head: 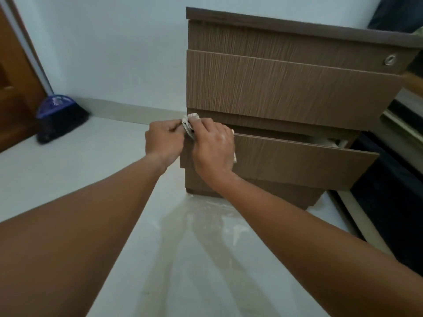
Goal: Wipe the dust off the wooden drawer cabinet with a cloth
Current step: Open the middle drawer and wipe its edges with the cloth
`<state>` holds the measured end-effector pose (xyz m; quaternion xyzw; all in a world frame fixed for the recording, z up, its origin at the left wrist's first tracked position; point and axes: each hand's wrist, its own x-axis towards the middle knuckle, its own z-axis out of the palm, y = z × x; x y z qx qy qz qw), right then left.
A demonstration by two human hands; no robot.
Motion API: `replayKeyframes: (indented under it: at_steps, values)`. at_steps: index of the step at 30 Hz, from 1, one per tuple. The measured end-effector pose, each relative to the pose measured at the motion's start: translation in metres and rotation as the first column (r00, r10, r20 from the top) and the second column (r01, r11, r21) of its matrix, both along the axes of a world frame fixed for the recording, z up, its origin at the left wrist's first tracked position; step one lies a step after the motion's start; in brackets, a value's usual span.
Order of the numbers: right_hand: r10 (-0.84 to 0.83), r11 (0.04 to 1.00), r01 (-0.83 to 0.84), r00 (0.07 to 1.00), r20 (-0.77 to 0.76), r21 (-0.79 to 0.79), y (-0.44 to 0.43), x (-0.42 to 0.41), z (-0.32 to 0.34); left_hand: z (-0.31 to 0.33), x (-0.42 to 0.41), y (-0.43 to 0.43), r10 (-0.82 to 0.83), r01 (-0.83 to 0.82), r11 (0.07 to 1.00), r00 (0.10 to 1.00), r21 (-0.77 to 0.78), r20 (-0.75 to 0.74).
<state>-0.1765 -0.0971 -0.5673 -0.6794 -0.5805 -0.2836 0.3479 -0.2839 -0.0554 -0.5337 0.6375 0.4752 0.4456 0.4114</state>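
Observation:
The brown wooden drawer cabinet [286, 88] stands on the pale floor against a white wall. Its lower drawer [297, 161] is pulled partly out. A small white cloth [188, 125] is bunched at the top left corner of that drawer front. My right hand [212, 147] presses on the cloth over the drawer's left end, fingers curled over it. My left hand [164, 140] pinches the cloth's left edge beside the drawer corner. Most of the cloth is hidden under my hands.
A purple broom head [59, 115] with dark bristles lies on the floor at the left, by a brown wooden door [16, 88]. White dusty smears [206, 216] mark the floor before the cabinet. Dark furniture [389, 202] stands close on the right.

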Motion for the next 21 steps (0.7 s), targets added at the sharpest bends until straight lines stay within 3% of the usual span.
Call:
replayKeyframes:
  at_steps: [2, 3, 6, 8, 9, 11, 12, 16, 21]
  values:
    - [0.082, 0.996, -0.081, 0.996, -0.019, 0.025, 0.017, -0.019, -0.003, -0.001, -0.006, 0.009, 0.001, 0.084, 0.967, 0.943, -0.241, 0.332]
    - [0.118, 0.993, -0.118, 0.993, -0.005, 0.032, 0.022, -0.025, -0.006, -0.002, -0.011, 0.011, 0.013, 0.128, 0.945, 0.906, -0.301, 0.423]
    - [0.206, 0.979, -0.205, 0.965, 0.164, -0.021, 0.03, -0.027, -0.02, -0.01, -0.018, 0.022, 0.057, 0.117, 0.927, 0.896, -0.357, 0.441]
    - [0.235, 0.971, -0.203, 0.902, 0.363, -0.126, 0.028, -0.016, -0.033, -0.014, -0.015, 0.025, 0.068, -0.002, 0.96, 0.972, -0.279, 0.226]
    - [0.254, 0.964, -0.183, 0.843, 0.474, -0.192, 0.024, -0.008, -0.042, -0.013, -0.012, 0.022, 0.056, -0.051, 0.987, 0.998, -0.153, 0.027]
    - [0.31, 0.939, -0.122, 0.703, 0.64, -0.321, 0.008, 0.015, -0.062, -0.011, -0.003, 0.014, 0.046, 0.017, 0.983, 0.939, 0.182, -0.341]
    - [0.327, 0.926, -0.07, 0.637, 0.698, -0.37, -0.002, 0.028, -0.07, -0.008, 0.0, 0.011, 0.048, 0.082, 0.953, 0.909, 0.29, -0.415]
    - [0.34, 0.889, 0.102, 0.508, 0.792, -0.447, -0.032, 0.072, -0.082, -0.002, 0.005, 0.013, 0.1, 0.152, 0.885, 0.861, 0.441, -0.498]
    - [0.306, 0.874, 0.222, 0.44, 0.844, -0.433, -0.078, 0.133, -0.088, -0.004, 0.013, -0.003, 0.192, 0.294, 0.762, 0.748, 0.577, -0.635]
